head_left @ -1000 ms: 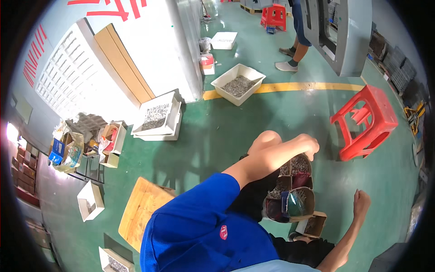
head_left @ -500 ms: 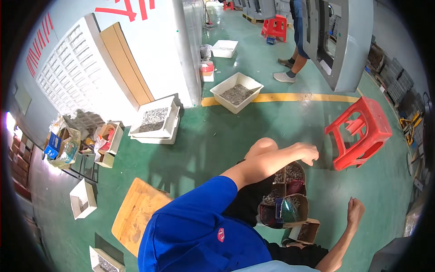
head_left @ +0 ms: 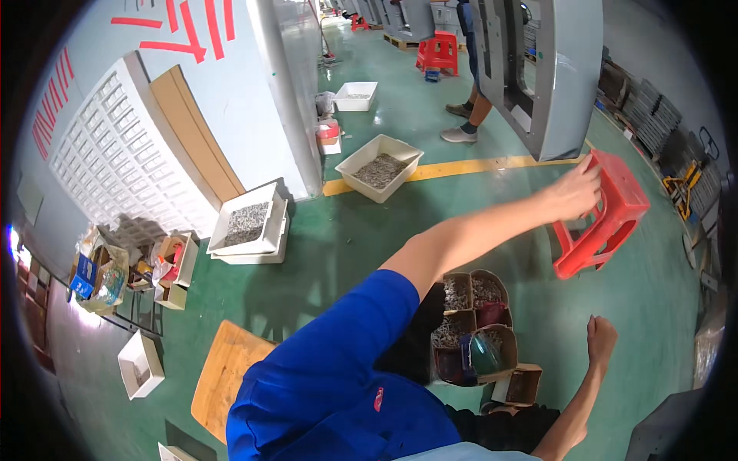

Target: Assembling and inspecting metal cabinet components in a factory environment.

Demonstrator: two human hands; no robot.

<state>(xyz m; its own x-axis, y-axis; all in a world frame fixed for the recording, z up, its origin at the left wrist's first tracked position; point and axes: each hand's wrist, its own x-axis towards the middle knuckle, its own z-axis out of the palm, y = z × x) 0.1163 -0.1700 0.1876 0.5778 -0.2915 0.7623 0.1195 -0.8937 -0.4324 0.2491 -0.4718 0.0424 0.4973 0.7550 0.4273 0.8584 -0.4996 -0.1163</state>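
Observation:
My left hand (head_left: 576, 187) reaches across to a red plastic stool (head_left: 624, 192), with its fingers closed around the stool's near upper edge. The stool stands tilted, its seat turned to the right. Lower down on the right, my right hand (head_left: 602, 340) is curled into a fist above the floor; whether it holds anything small is hidden. Between my arms, by my legs, stands a group of open cardboard boxes (head_left: 459, 302) filled with small metal parts. A green rounded thing (head_left: 486, 353) lies in one of them.
White bins of small parts stand on the green floor: one by the yellow line (head_left: 492, 166), stacked ones (head_left: 261, 253) beside the wall. A wooden stool (head_left: 223, 376) is at the left. Ahead, a person's legs (head_left: 475, 111) show beside a large grey metal frame (head_left: 565, 84).
My left hand has moved from above the cardboard boxes out to the right and taken hold of the red stool. My right hand stays low at the right. The view has shifted slightly.

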